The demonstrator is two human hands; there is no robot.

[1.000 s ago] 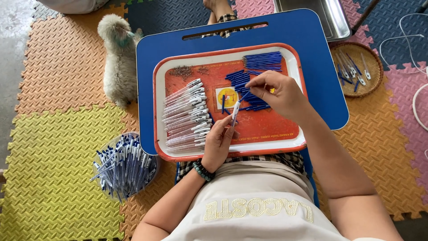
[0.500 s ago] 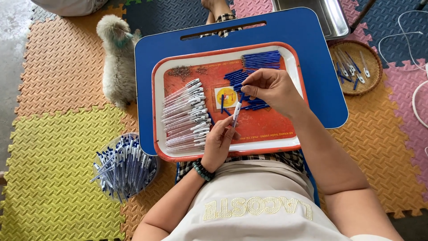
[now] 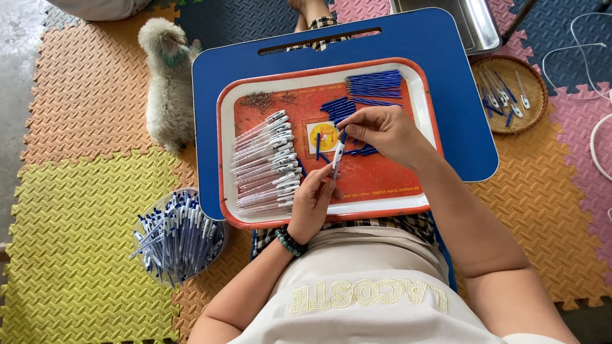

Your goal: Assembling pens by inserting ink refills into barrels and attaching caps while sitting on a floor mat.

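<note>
Your left hand is closed around the lower end of a slim clear-and-white plastic pen barrel, holding it tilted upward over the orange, white-rimmed rectangular tray. Your right hand meets the barrel's upper end, its fingers pinched narrow on a thin blue refill tube right at the barrel's top; whether the tube is already partly inside cannot be told. The tray sits on a blue plastic lap desk across your lap. Left of your hands, on the tray, lies a neat row of clear pen barrels with white tips. Near the tray's far edge lies a bundle of blue refill tubes, with looser blue tubes scattered just beside your right hand. A small heap of dark springs rests at the tray's far left corner. On the foam mat to your left stands a clear tub of finished blue-and-white pens. A fluffy white dog sits just beside the lap desk, and a round woven basket holding a few pen parts lies to your right.
</note>
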